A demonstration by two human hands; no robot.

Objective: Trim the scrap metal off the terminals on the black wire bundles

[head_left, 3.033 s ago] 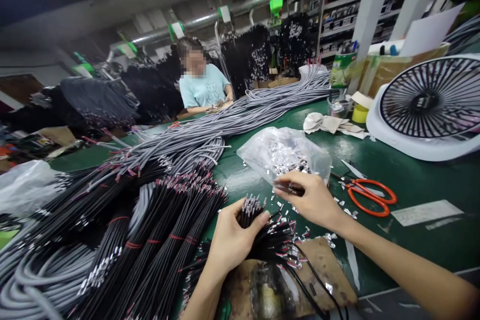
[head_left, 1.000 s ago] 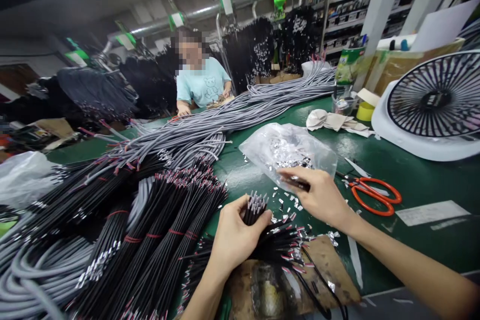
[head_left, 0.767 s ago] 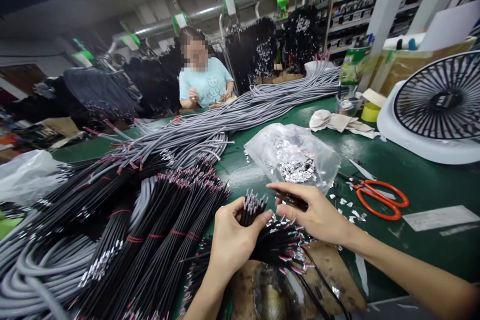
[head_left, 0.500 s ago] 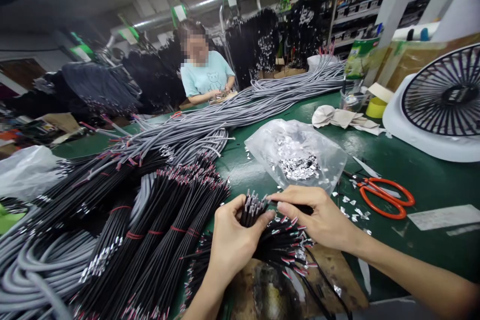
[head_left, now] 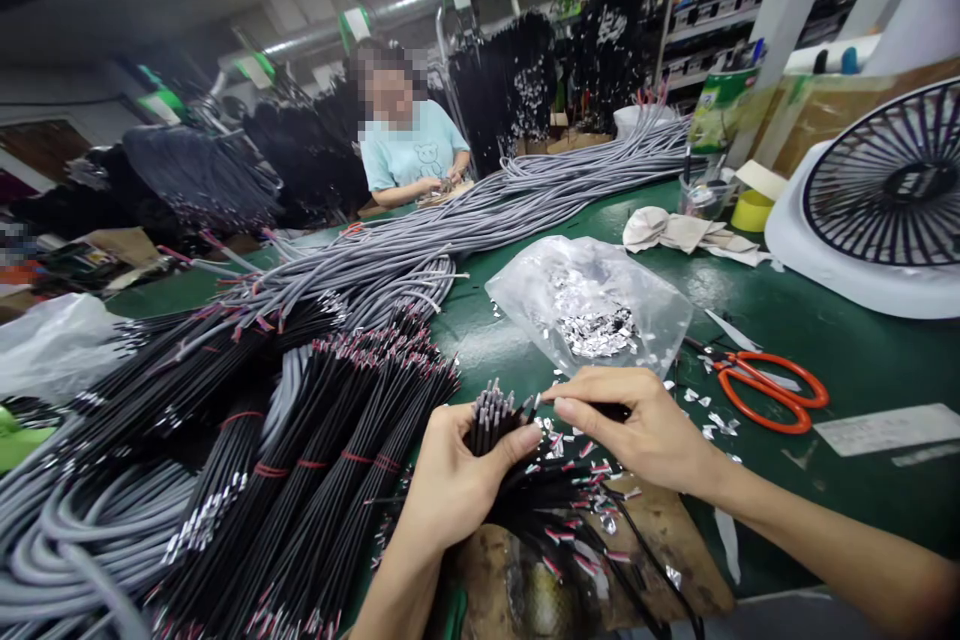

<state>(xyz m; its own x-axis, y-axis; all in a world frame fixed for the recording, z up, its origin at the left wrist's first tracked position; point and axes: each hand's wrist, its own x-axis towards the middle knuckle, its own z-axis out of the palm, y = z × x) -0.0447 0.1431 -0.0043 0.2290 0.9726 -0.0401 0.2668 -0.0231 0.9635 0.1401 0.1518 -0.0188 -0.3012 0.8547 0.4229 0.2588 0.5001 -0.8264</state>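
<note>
My left hand [head_left: 450, 485] is closed around a bundle of thin black wires [head_left: 491, 420], their stripped ends pointing up. My right hand [head_left: 645, 425] pinches a small dark piece against the bundle's tip; I cannot make out what the piece is. More loose black wires with red-marked ends [head_left: 570, 520] lie under both hands on a brown board [head_left: 660, 560]. A clear plastic bag of small silver parts [head_left: 592, 315] lies just beyond my right hand, with silver bits scattered around it.
Tied bundles of black wires [head_left: 315, 480] and long grey cables [head_left: 420, 255] cover the left of the green table [head_left: 825, 330]. Orange scissors [head_left: 772, 390] and a white fan [head_left: 877, 210] sit at right. Across the table, a person in a light blue shirt [head_left: 412, 155] works.
My right hand came back from the bag of silver parts toward the bundle tip held in my left hand. The view shifted slightly.
</note>
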